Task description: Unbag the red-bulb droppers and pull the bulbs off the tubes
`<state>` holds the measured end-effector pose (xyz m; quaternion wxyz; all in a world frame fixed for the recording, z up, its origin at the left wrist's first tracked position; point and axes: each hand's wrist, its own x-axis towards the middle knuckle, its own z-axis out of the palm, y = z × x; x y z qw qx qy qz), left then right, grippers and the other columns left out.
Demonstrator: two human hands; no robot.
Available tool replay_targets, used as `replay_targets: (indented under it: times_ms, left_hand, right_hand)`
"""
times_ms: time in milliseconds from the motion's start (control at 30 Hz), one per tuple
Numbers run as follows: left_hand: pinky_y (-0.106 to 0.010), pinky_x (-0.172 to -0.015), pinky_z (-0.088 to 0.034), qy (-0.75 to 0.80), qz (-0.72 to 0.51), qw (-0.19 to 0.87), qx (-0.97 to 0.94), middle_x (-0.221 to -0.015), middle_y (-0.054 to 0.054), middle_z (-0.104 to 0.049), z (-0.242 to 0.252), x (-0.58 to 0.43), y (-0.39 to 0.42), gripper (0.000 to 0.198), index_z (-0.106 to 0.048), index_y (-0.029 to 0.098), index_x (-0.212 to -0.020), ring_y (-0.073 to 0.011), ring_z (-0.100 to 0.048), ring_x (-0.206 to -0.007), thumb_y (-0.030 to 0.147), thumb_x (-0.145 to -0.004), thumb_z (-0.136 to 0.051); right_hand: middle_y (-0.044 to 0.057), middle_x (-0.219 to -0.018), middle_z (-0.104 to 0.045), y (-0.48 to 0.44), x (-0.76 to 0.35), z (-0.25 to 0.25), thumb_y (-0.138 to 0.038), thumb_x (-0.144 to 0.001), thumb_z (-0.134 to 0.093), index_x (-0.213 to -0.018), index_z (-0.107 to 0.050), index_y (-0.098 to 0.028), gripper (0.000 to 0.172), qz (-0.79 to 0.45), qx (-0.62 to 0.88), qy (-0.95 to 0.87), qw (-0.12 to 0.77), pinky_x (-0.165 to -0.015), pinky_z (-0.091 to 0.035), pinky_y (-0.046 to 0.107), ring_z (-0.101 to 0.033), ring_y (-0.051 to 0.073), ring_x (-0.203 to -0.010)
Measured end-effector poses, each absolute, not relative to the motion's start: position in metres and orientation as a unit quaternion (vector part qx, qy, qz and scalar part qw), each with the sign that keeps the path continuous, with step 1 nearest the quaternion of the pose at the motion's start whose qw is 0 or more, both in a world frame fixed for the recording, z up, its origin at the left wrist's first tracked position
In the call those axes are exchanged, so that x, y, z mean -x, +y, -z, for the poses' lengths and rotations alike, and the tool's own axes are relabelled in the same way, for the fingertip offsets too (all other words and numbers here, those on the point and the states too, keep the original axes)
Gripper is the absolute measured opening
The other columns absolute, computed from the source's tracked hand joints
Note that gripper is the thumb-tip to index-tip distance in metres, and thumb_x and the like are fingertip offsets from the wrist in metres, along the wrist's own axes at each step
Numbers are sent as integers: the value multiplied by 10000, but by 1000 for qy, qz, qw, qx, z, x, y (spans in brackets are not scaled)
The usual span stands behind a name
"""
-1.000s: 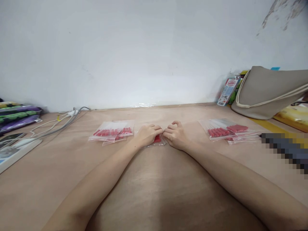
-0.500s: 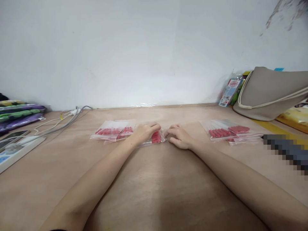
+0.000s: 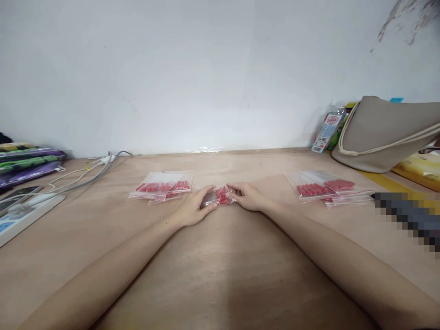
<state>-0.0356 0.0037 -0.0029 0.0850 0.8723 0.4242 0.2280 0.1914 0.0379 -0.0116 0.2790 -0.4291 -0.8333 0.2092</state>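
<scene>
Red-filled bags (image 3: 311,189), apparently done, flank the middle bag (image 3: 225,195), seemingly unfinished between spread left hand (image 3: 193,208) and right hand (image 3: 252,196) (grip unclear).

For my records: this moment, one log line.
clear plastic bag of red pieces: on table; left grip: at left end; right grip: at right edge
</scene>
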Motion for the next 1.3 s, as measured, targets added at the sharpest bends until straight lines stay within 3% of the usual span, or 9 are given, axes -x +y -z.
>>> replay_targets:
  times_ms: [100,267,467,700,833,1000,1300]
  left_hand:
    - [-368,-917,-416,431,-241,101,-864,-1212,-85,-547,2,33,5,557,-342,202,-1292,-233,-520,-1098,462,-823,-491]
    - [-371,-899,-414,428,-241,105,-865,-1184,-81,-567,-1,32,1,586,-296,214,-1322,-239,-525,-1084,448,-823,-494]
    - [-365,-897,-412,436,-228,91,-866,-1193,-87,-552,-1,32,0,540,-327,206,-1305,-236,-517,-1086,436,-838,-469]
    - [-375,-911,-409,454,-194,61,-867,-1236,-93,-524,-1,30,-2,526,-337,192,-1302,-240,-508,-1097,446,-854,-442]
    - [-365,-924,-404,461,-198,57,-863,-1245,-93,-517,2,28,-2,512,-350,181,-1291,-230,-498,-1110,444,-860,-433]
    - [-375,-922,-402,467,-196,50,-861,-1238,-90,-520,3,28,-2,511,-349,187,-1293,-233,-501,-1101,454,-863,-420]
    - [-389,-899,-410,469,-193,33,-861,-1206,-100,-540,2,28,-3,501,-364,185,-1283,-247,-517,-1072,450,-862,-419]
  right_hand:
    - [-11,-735,-588,39,-193,9,-444,-741,-586,-864,-632,-199,278,-259,412,-836,253,-632,-355,233,-490,126,-674]
    - [19,-880,-570,43,-196,14,-444,-627,-694,-956,-588,-171,440,-324,384,-815,289,-659,-382,247,-487,131,-739]
    - [23,-919,-596,39,-191,15,-359,-635,-703,-1003,-529,-166,450,-419,338,-773,336,-715,-421,267,-529,134,-788]
    - [7,-902,-624,37,-191,4,-335,-583,-738,-881,-599,-171,367,-413,313,-812,270,-770,-412,284,-550,156,-839]
    - [2,-831,-593,38,-191,8,-311,-584,-726,-912,-557,-157,399,-455,335,-769,300,-667,-417,249,-525,120,-731]
    - [-14,-720,-570,35,-188,5,-275,-685,-620,-850,-591,-150,209,-430,356,-779,286,-570,-374,220,-459,85,-597]
    - [-9,-700,-581,36,-184,8,-225,-712,-571,-777,-559,-158,94,-458,377,-731,339,-607,-417,235,-519,97,-621]
